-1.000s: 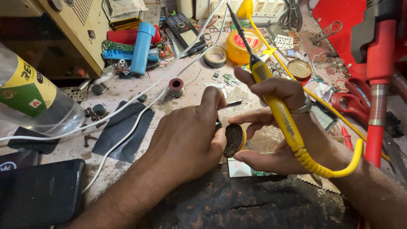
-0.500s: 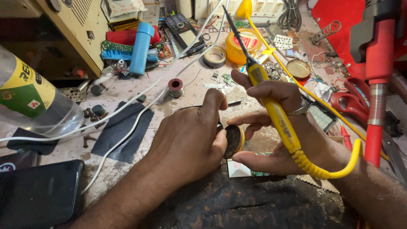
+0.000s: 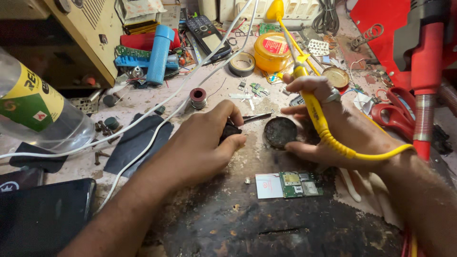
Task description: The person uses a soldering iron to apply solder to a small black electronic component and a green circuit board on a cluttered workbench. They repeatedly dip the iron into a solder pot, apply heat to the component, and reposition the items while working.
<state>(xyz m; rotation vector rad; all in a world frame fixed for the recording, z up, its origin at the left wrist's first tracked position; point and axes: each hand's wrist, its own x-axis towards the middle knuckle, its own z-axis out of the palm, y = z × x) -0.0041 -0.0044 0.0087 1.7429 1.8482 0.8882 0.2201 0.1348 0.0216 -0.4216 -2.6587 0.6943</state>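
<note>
Now the left hand [image 3: 202, 143] closes around tweezers [image 3: 254, 116] whose tips point right; the right hand [image 3: 328, 126] grips a yellow soldering iron [image 3: 312, 102], fingertips touching a dark round tin [image 3: 281, 132] lying between the hands; a small green circuit board [image 3: 297, 184] lies nearer, just below both.

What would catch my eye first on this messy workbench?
Probably the yellow soldering iron in the right hand at centre right, its cord looping over the wrist. Beside it the left hand pinches tweezers and a small dark part near a round dark tin, with a green circuit board just below. The red tool at far right also stands out.
</note>
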